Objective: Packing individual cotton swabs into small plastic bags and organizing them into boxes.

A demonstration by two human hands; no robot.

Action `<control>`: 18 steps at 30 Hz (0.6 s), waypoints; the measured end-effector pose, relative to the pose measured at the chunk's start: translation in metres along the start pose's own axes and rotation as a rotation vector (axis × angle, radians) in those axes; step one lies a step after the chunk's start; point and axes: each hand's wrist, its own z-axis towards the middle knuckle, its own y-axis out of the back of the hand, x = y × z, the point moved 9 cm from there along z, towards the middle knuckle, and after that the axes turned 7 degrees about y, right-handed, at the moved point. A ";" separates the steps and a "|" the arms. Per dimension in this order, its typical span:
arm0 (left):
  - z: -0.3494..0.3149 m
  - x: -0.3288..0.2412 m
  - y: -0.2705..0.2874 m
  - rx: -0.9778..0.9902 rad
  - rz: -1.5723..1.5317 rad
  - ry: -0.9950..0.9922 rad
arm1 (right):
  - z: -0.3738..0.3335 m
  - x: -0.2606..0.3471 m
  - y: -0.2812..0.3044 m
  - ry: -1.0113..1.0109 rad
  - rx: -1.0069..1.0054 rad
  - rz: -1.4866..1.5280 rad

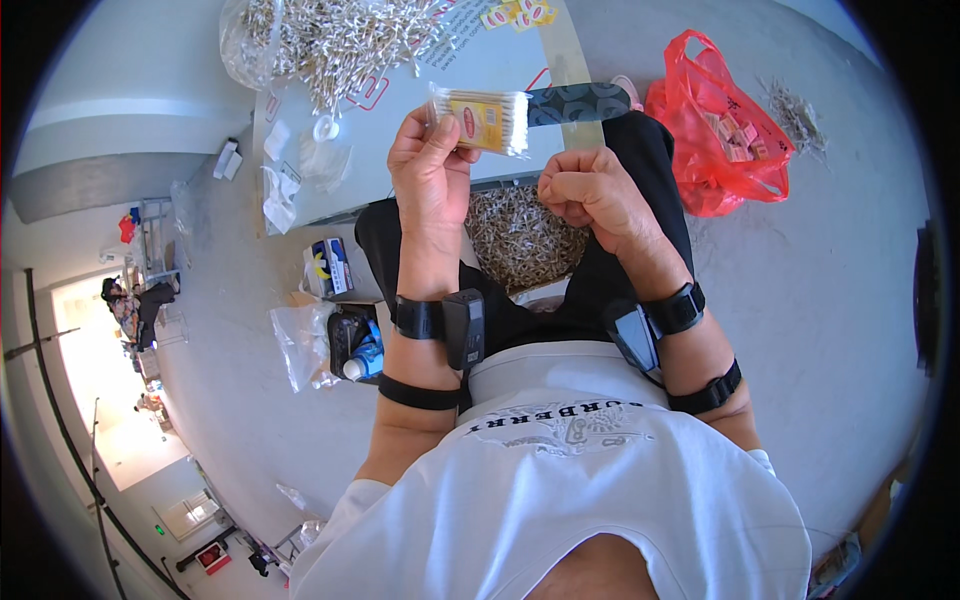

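My left hand is closed on a clear pack of cotton swabs, raised over the near edge of the table. The pack has a yellow and red label, and white swab tips line its right end. To its right, my right hand is curled closed, apart from the pack; whatever its fingers hold, if anything, is hidden. Below both hands, between my knees, a container full of loose cotton swabs shows. A dark patterned strip lies behind the pack, over the table's right side.
A heap of loose swabs covers the far left of the table, with yellow labels at its far edge. A red plastic bag holding small packs stands on the right. Boxes and a blue bottle sit left of my legs.
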 end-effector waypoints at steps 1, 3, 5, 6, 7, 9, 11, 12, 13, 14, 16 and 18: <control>0.000 0.000 0.000 -0.002 0.000 -0.001 | 0.000 -0.002 0.003 -0.008 -0.015 0.007; -0.001 0.001 0.000 -0.001 -0.022 0.010 | 0.001 -0.006 0.006 -0.016 -0.031 0.014; 0.000 0.002 -0.001 -0.005 -0.025 0.015 | 0.003 0.000 0.007 0.087 -0.019 0.039; 0.000 0.003 -0.001 -0.010 -0.027 0.017 | 0.004 0.000 0.005 0.086 -0.018 0.038; 0.000 0.003 0.000 -0.011 -0.027 0.016 | 0.005 0.006 0.006 0.150 -0.075 0.076; 0.000 0.004 0.001 -0.028 -0.027 0.017 | 0.005 0.011 0.008 0.214 -0.133 0.113; 0.000 0.005 0.000 -0.035 -0.027 0.024 | 0.004 0.014 0.013 0.254 -0.182 0.173; -0.001 0.006 0.000 -0.044 -0.024 0.029 | 0.004 0.014 0.012 0.253 -0.182 0.173; -0.001 0.006 0.000 -0.045 -0.025 0.029 | 0.004 0.017 0.012 0.283 -0.185 0.127; 0.000 0.007 0.001 -0.050 -0.023 0.032 | 0.003 0.020 0.011 0.312 -0.188 0.081; 0.000 0.008 0.001 -0.056 -0.021 0.035 | 0.002 0.025 0.006 0.342 -0.190 0.027; -0.001 0.009 0.000 -0.062 0.003 0.047 | 0.003 0.028 0.002 0.372 -0.192 -0.027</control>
